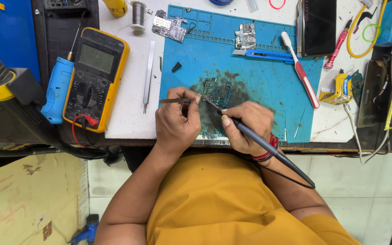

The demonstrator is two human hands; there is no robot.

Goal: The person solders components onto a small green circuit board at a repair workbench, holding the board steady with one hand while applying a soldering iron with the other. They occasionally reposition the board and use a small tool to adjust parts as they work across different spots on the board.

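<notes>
Two bare hands work over a small green circuit board (216, 93) on a blue rubber work mat (259, 86).

Right hand (246, 127) is closed around a black pen-shaped soldering iron (250, 134), its tip touching the board's lower edge; left hand (175, 120) pinches slim metal tweezers (174, 100) whose points meet the board's left side. The board lies on a dark scorched patch of the mat. Farther out lie a blue utility knife (266, 55), a red-and-white toothbrush (301, 70), a second pair of steel tweezers (149, 75) and a yellow multimeter (96, 77).
</notes>
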